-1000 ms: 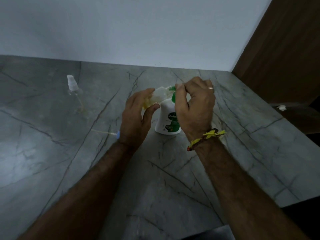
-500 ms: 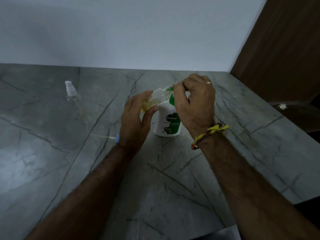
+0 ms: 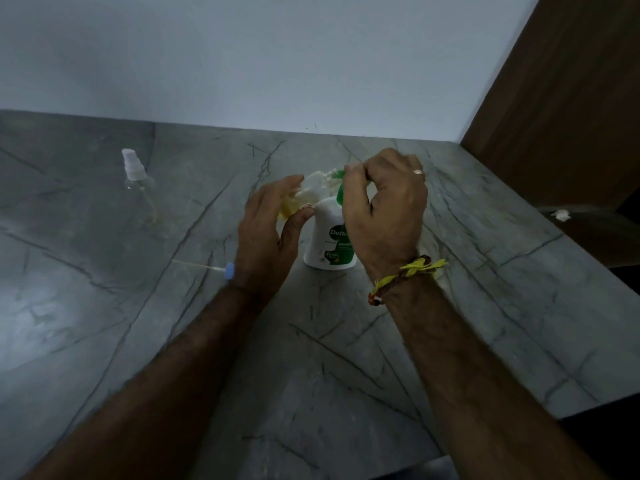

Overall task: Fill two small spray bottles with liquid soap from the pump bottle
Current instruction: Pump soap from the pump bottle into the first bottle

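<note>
A white pump bottle (image 3: 325, 237) with a green pump head (image 3: 338, 188) stands on the grey marble counter (image 3: 346, 358). My right hand (image 3: 384, 216) is closed over the pump head from above. My left hand (image 3: 268, 237) holds a small clear spray bottle (image 3: 304, 195), tilted, with yellowish liquid in its lower part and its mouth against the pump nozzle. A second small clear spray bottle (image 3: 136, 181) with a white spray cap stands far left. A loose spray top with a blue collar and thin dip tube (image 3: 214, 269) lies on the counter by my left wrist.
A white wall runs behind the counter. A brown wooden panel (image 3: 561, 98) rises at the right. A small white scrap (image 3: 560, 215) lies on a dark ledge beyond the counter's right edge. The counter's front edge falls away at lower right.
Both hands have stayed on the pump bottle and the small bottle. My right hand has pressed slightly lower on the pump head, and the view has shifted a little.
</note>
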